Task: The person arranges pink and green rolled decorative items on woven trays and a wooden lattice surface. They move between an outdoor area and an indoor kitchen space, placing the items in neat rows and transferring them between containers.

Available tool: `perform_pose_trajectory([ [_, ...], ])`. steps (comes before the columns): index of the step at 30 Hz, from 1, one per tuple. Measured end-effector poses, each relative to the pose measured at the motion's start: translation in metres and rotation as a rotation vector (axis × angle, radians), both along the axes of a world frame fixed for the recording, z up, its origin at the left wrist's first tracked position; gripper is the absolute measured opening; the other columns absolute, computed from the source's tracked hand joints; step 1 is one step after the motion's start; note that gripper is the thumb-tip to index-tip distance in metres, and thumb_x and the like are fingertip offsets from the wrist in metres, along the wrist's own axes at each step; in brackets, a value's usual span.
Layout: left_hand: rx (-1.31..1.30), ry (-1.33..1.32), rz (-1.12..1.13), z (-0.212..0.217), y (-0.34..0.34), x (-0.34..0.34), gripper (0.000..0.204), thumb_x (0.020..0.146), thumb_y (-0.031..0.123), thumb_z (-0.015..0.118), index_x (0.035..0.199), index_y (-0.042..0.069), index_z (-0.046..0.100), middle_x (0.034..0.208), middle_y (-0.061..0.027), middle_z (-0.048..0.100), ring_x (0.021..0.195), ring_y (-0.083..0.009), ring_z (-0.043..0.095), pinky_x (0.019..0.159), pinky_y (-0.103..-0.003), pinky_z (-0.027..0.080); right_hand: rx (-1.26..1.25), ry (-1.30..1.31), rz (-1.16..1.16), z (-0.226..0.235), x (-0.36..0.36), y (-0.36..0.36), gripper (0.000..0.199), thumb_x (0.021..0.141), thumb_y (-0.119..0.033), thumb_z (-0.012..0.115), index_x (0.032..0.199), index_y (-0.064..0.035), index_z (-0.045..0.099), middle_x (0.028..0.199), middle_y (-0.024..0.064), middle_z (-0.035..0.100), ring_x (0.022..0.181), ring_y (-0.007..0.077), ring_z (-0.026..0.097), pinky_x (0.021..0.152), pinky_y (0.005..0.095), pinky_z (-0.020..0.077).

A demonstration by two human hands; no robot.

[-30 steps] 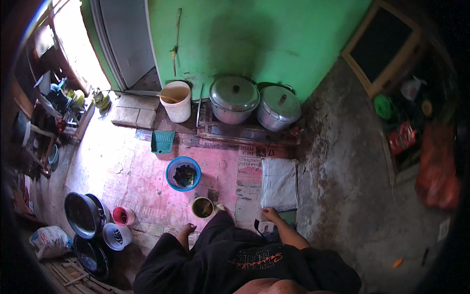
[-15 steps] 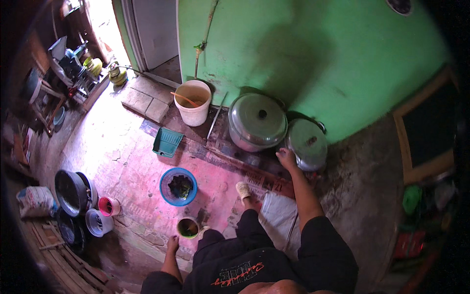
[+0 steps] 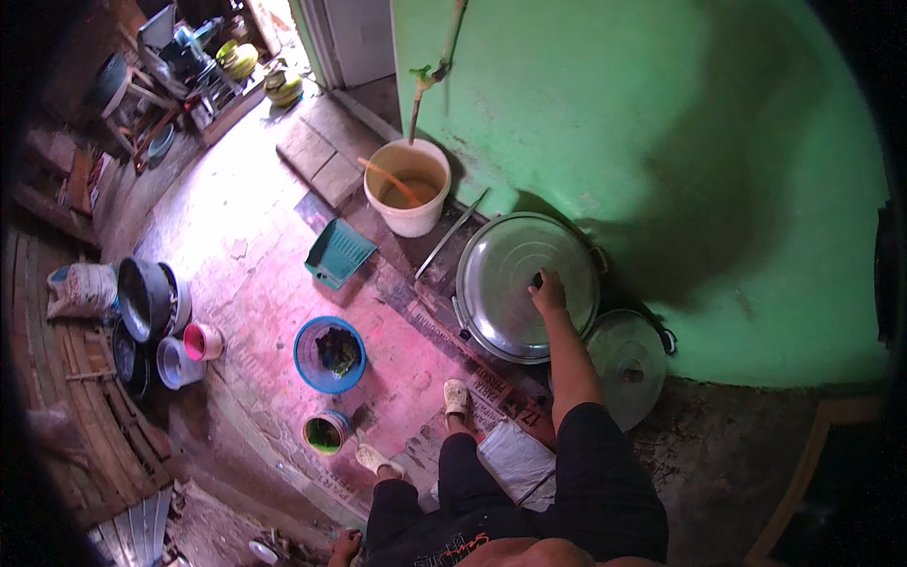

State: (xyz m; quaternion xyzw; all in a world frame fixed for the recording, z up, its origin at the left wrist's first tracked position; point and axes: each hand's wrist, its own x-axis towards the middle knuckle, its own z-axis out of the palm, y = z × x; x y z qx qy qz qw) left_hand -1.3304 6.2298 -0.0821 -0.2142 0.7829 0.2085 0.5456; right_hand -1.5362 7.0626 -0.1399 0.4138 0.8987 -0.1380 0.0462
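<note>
My right hand (image 3: 547,293) is closed on the dark knob (image 3: 538,280) of a large round metal lid (image 3: 505,269). This lid sits on a big aluminium pot by the green wall; most of the pot's body is hidden beneath it. Beside it, to the right and nearer to me, is a second metal lid (image 3: 625,364) on another pot, partly behind my forearm. My left hand (image 3: 347,543) hangs low at the bottom edge, its fingers curled; whether anything is in them is hidden.
A pale bucket (image 3: 416,213) with an orange-handled tool stands left of the pots. Nearby are a teal basket (image 3: 333,269), a blue basket (image 3: 312,378) holding dark leafy stuff and a small tub (image 3: 326,431) with green contents. Basins (image 3: 144,298) stand at the left, gas cylinders (image 3: 282,87) by the doorway.
My right hand has moved from beside the pots onto the large lid's knob and closed on it. The view has turned and shifted right; my left hand has dropped toward the lower edge.
</note>
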Motion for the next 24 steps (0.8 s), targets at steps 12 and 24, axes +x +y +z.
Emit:
perform_pose_trajectory([
  [12,0.089,0.23,0.325,0.007,0.083,0.003,0.036,0.091,0.026,0.06,0.117,0.002,0.06,0.094,-0.0118,0.068,0.078,-0.0171,0.064,0.072,-0.032,0.052,-0.012,-0.133,0.162,-0.02,-0.004,0.029,0.051,0.074,-0.022,0.074,0.121,-0.0091,0.057,0.108,0.0191,0.059,0.102,0.0348,0.059,0.089,0.0432,0.0493],
  [24,0.063,0.189,0.153,0.0,0.08,0.007,0.034,0.09,0.025,0.059,0.116,0.003,0.061,0.095,-0.0124,0.068,0.08,-0.0184,0.064,0.073,-0.032,0.051,0.1,-0.022,0.138,0.06,0.02,0.043,0.048,0.069,-0.021,0.077,0.113,-0.0073,0.063,0.1,0.0187,0.062,0.096,0.0372,0.06,0.086,0.0444,0.0492],
])
